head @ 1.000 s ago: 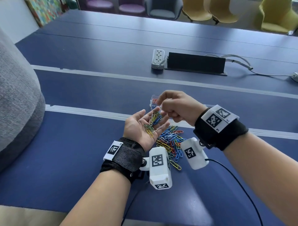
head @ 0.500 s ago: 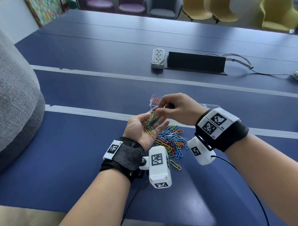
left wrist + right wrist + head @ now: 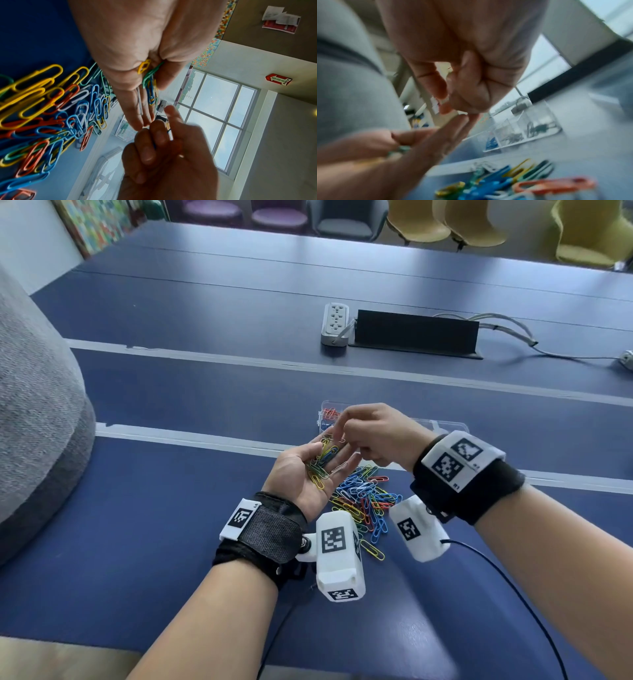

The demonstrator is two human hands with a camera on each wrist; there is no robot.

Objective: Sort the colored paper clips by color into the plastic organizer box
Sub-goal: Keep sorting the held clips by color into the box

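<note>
right wrist view motion-blurred; right hand (image 3: 373, 436) covers most of organizer box (image 3: 452, 426); its pinch contents unreadable.

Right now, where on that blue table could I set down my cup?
Bare table lies left of the left hand, toward the grey cushion. It's crowded around the paper clip pile and organizer box.

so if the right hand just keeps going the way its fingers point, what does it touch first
Most likely the paper clips resting in the upturned left hand. The right hand points its fingertips down and left at that palm, just above the clips. How big a gap remains is hard to judge from the head view.
</note>
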